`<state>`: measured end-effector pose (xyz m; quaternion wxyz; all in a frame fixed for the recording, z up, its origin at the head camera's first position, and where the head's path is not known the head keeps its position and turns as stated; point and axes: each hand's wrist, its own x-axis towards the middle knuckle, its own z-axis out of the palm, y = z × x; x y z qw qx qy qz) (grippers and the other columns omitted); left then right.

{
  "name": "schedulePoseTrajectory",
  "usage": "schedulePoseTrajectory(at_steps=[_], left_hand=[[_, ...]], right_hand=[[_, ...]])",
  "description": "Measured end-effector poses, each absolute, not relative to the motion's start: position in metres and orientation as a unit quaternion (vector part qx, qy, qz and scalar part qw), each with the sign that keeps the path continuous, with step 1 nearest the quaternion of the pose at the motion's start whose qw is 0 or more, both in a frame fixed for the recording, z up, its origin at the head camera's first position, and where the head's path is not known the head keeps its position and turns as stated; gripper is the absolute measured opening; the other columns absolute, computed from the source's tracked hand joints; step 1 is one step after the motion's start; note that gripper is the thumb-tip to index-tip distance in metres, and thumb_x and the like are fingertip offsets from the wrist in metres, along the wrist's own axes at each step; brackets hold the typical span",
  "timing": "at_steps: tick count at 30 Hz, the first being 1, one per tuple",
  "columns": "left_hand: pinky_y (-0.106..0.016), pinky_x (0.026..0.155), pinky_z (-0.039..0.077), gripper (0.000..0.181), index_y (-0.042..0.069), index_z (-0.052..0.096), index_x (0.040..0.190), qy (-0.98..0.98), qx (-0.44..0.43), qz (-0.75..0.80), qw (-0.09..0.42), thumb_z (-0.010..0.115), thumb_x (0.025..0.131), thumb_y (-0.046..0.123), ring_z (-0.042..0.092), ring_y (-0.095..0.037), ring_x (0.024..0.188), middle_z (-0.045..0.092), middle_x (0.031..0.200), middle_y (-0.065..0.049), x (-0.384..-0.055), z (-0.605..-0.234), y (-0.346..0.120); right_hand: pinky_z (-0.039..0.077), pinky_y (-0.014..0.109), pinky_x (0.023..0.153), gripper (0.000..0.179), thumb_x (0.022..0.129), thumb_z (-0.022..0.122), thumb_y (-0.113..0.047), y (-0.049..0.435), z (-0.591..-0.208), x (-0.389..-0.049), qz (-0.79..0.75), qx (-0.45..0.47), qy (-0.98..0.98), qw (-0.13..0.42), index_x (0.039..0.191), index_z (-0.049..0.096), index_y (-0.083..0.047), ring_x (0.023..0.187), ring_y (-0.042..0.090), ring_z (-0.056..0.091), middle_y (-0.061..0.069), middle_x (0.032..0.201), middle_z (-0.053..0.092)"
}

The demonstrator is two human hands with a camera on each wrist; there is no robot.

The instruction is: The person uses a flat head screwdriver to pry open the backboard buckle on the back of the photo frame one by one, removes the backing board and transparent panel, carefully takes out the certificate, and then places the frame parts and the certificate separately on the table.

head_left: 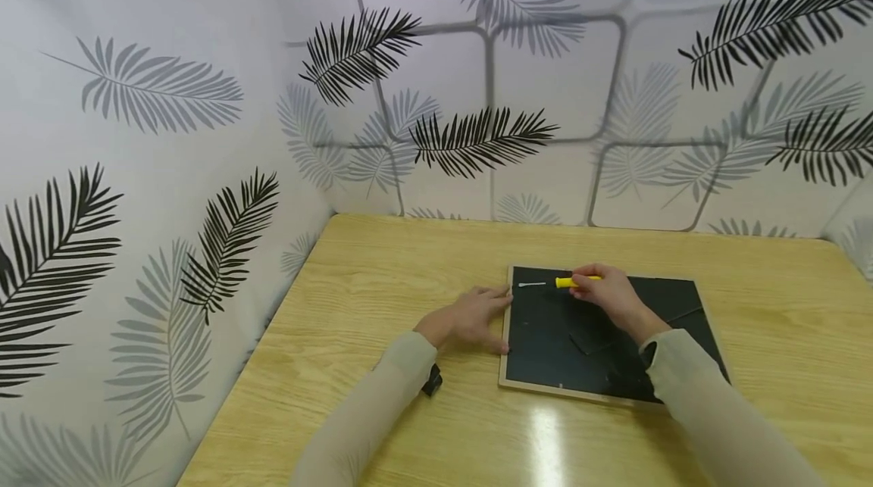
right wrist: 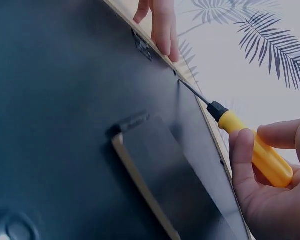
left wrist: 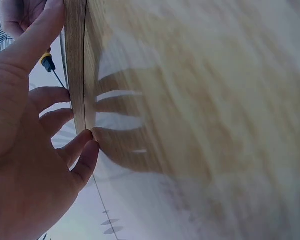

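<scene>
A picture frame (head_left: 546,351) lies face down on the table, its black backing up and a light wood edge around it. My right hand (head_left: 610,294) grips a yellow-handled screwdriver (right wrist: 262,150) over the backing's far left part. In the right wrist view the slim metal tip meets the backing close by the wooden edge, near a small dark tab. My left hand (head_left: 474,318) rests against the frame's left side, fingers spread along the wood edge (left wrist: 76,65). A black stand leg (right wrist: 165,160) rises from the middle of the backing.
The light wood table (head_left: 382,275) reaches back to a wall (head_left: 436,93) with a leaf pattern. A dark metal hanger (right wrist: 141,46) sits on the backing near its edge. A black wrist device (head_left: 433,380) shows beneath the left sleeve.
</scene>
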<state>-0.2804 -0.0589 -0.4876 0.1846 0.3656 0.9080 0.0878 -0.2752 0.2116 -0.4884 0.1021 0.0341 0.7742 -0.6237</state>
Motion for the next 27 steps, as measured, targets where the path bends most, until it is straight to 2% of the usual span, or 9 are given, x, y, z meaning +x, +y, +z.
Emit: schedulePoseTrajectory(at_steps=[5,12,17,23,27], left_hand=[[-0.042,0.111,0.020,0.096,0.017,0.020,0.153,0.907,0.361,0.093,0.198,0.069,0.079,0.055,0.011,-0.021,0.142,0.005,0.158,0.005,-0.279,-0.487,-0.061],[-0.045,0.111,0.019,0.101,0.019,0.016,0.153,0.907,0.359,0.092,0.202,0.068,0.077,0.060,0.008,-0.020,0.143,0.004,0.158,0.003,-0.280,-0.490,-0.060],[-0.047,0.111,0.016,0.105,0.019,0.013,0.154,0.907,0.348,0.113,0.209,0.071,0.075,0.059,0.008,-0.019,0.143,0.007,0.158,0.005,-0.280,-0.492,-0.061],[-0.050,0.111,0.012,0.106,0.019,0.013,0.153,0.904,0.349,0.120,0.215,0.071,0.074,0.060,0.007,-0.020,0.143,0.006,0.158,0.006,-0.280,-0.490,-0.064],[-0.050,0.111,0.011,0.105,0.019,0.013,0.153,0.902,0.349,0.123,0.221,0.070,0.075,0.059,0.006,-0.019,0.143,0.004,0.158,0.006,-0.281,-0.490,-0.064]], right_hand=[[0.051,0.020,0.075,0.040,0.099,0.050,-0.007,0.214,-0.489,-0.272,-0.642,0.026,0.759,0.107,0.128,0.043,0.019,0.079,0.008,0.063,0.027,0.116,0.051],[0.051,0.019,0.073,0.043,0.098,0.053,-0.013,0.211,-0.492,-0.270,-0.642,0.037,0.758,0.110,0.126,0.045,0.019,0.075,0.007,0.063,0.021,0.108,0.055],[0.052,0.021,0.074,0.042,0.098,0.053,-0.014,0.210,-0.493,-0.271,-0.617,0.029,0.779,0.108,0.125,0.048,0.017,0.077,0.010,0.063,0.021,0.105,0.058],[0.052,0.023,0.074,0.037,0.099,0.050,-0.013,0.204,-0.491,-0.275,-0.563,0.005,0.820,0.106,0.124,0.052,0.015,0.080,0.014,0.062,0.025,0.111,0.057],[0.052,0.029,0.075,0.033,0.100,0.050,-0.014,0.197,-0.486,-0.278,-0.524,-0.016,0.847,0.089,0.119,0.056,0.011,0.081,0.022,0.061,0.022,0.104,0.061]])
